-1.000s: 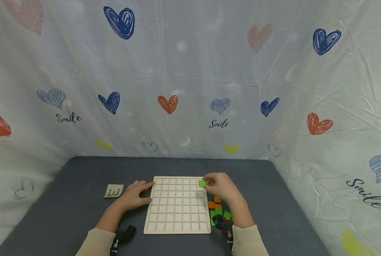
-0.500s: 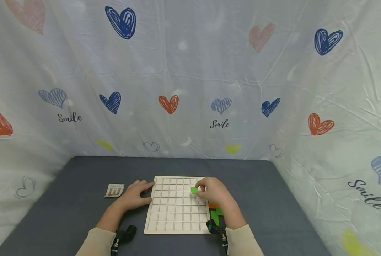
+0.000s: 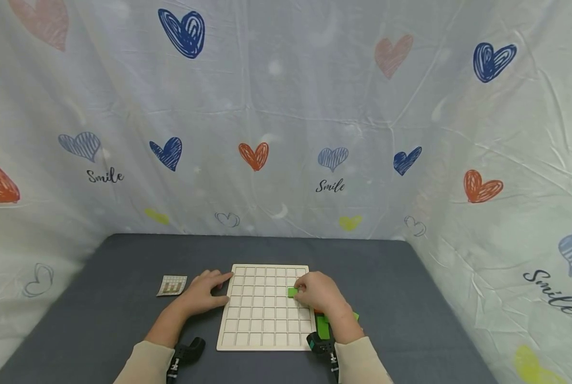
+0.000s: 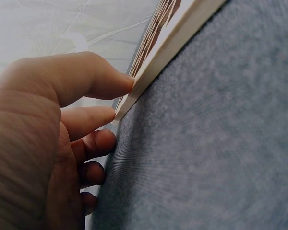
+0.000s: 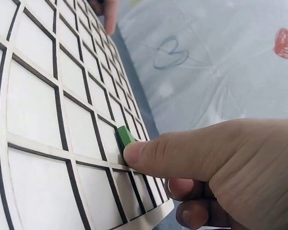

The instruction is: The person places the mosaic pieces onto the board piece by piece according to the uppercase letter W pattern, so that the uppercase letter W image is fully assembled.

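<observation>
Since the first frame, the green square tile (image 3: 292, 293) has moved from the far right corner of the grid board (image 3: 257, 314) inward and towards the person. It is now at the cells near the board's right edge, in the far half; the right wrist view shows it tilted, and I cannot tell if it is fully seated. The right hand (image 3: 320, 292) pinches it narrowly between thumb and fingers.

At the board's left edge, the left hand (image 3: 201, 293) is spread wide: its index finger touches close to the far left corner, and its thumb touches nearer to the person. Beside the right edge, loose green tiles (image 3: 322, 327) lie on the dark table (image 3: 396, 298), partly hidden by the right forearm. A small printed card (image 3: 172, 285) lies left of the board, well apart from the table's far edge. Behind this edge hangs a pale curtain (image 3: 286, 106) with hearts and the word "Smile".
</observation>
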`<state>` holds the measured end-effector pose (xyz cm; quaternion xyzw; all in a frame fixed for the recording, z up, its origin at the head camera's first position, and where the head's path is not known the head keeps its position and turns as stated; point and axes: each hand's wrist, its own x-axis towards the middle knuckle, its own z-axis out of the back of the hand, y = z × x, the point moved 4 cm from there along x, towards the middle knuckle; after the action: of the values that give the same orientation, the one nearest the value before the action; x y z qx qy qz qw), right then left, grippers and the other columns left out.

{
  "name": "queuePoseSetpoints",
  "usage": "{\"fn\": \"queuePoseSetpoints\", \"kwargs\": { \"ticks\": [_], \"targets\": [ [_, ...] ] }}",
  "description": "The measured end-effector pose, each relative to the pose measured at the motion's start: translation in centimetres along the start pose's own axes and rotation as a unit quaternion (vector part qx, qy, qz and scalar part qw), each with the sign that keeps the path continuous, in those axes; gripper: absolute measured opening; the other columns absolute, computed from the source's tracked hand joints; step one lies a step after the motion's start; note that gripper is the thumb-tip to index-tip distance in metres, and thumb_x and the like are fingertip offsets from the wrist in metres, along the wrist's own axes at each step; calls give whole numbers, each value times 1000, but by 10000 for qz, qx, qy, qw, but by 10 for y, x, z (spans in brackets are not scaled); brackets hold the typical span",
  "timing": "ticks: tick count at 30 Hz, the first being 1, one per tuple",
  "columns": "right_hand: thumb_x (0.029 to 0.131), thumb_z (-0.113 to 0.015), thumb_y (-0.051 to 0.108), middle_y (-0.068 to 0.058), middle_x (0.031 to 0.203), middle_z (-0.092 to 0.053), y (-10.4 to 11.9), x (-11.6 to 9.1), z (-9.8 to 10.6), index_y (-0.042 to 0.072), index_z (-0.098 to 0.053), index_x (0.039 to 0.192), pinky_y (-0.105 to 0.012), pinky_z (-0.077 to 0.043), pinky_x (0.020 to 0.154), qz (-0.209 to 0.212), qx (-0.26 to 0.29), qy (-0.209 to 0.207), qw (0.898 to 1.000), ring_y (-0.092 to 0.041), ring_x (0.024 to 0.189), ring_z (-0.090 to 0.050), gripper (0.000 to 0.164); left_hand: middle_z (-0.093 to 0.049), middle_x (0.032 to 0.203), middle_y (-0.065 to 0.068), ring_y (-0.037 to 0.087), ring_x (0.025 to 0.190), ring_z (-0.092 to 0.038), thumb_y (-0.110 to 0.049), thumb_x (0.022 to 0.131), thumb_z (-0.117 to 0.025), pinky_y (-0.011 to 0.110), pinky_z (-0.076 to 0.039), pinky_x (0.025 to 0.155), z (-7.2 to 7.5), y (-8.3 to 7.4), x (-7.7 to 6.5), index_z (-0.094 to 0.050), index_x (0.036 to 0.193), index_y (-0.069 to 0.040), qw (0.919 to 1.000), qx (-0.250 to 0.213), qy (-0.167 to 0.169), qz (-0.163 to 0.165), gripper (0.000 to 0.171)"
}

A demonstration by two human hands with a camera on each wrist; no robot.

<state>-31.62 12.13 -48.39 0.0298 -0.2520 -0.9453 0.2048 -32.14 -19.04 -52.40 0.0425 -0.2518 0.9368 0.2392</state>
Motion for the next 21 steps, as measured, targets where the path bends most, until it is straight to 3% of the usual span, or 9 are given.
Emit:
{"fn": "queuePoseSetpoints", "kwargs": {
  "ticks": [4, 6, 8, 12, 21],
  "targets": [
    [89, -78, 13, 2, 74, -71, -1, 2, -3, 11, -84, 104, -26, -42, 56, 39, -175, -192, 9997, -5, 54, -51, 17, -35, 83, -6, 11, 77, -28, -31, 90, -73, 40, -24, 73, -1, 1, 0, -58, 146, -5, 10000, 39, -7, 26, 64],
    [87, -81, 15, 0, 87, -77, -1, 3, -4, 13, -85, 99, -26, -47, 56, 35, -276, -315, 9991, -7, 62, -61, 13, -35, 83, -6, 11, 77, -28, -31, 90, -73, 40, -24, 73, -1, 1, 1, -59, 146, -5, 10000, 51, -19, 37, 63],
    [86, -83, 18, 0, 94, -78, -1, 4, -5, 15, -86, 95, -26, -50, 57, -45, -382, -438, 9983, -9, 68, -66, 9, -35, 83, -6, 11, 77, -28, -31, 89, -73, 40, -24, 73, -1, 1, 1, -59, 145, -5, 10000, 41, -24, 29, 63],
    [85, -84, 19, 3, 89, -77, -2, 4, -7, 18, -86, 88, -28, -49, 53, -218, -440, -616, 9969, -13, 69, -67, 4, -35, 83, -6, 11, 77, -28, -32, 89, -73, 40, -24, 73, -2, 2, 2, -59, 145, -5, 10000, 45, -14, 2, 63],
    [84, -85, 19, 1, 90, -76, -6, 4, -5, 14, -85, 96, -29, -50, 56, -263, -28, -542, 9982, -11, 68, -63, 12, -35, 83, -6, 11, 76, -28, -31, 90, -73, 40, -24, 73, -2, 1, 1, -59, 145, -4, 9999, 78, -45, -97, 63]
  ]
}}
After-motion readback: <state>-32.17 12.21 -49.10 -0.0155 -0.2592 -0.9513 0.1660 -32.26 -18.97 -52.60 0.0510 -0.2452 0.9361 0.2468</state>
